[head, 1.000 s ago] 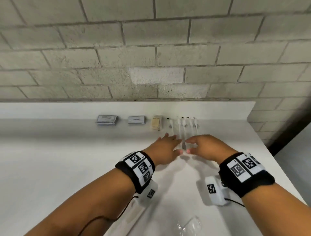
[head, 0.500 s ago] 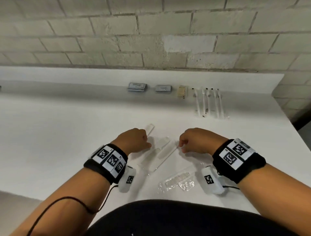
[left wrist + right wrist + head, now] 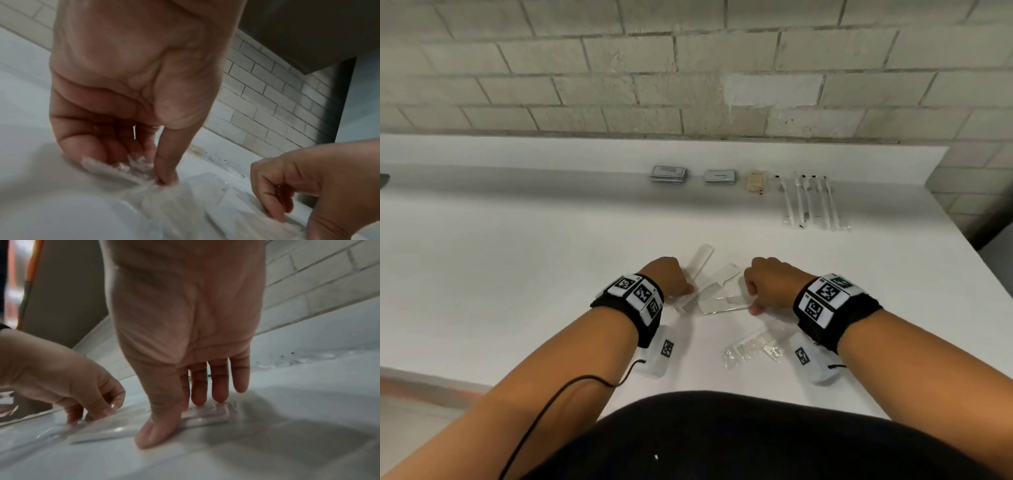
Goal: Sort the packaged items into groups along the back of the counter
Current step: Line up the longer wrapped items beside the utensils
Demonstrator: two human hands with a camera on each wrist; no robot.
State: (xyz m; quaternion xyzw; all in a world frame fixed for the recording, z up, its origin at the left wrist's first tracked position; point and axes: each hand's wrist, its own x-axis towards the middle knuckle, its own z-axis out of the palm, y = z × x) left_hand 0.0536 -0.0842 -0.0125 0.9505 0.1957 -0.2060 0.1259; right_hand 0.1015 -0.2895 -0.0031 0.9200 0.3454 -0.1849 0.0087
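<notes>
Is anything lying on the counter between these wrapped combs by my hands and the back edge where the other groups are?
Nothing visible blocks it: the counter is bare between the combs and the back row.

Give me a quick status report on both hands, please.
Left hand pinching a clear-wrapped white comb. Right hand grip on another wrapped comb. One more wrapped comb lies loose on the white counter. Nothing blocking.

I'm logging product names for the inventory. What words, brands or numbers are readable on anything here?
None can be read.
Grey packet stack: dark print lines, too small to read.
Single grey packet: dark print, blurred.
Tan packet: no legible marks.
Wristbands: square coded markers only, no words.
</notes>
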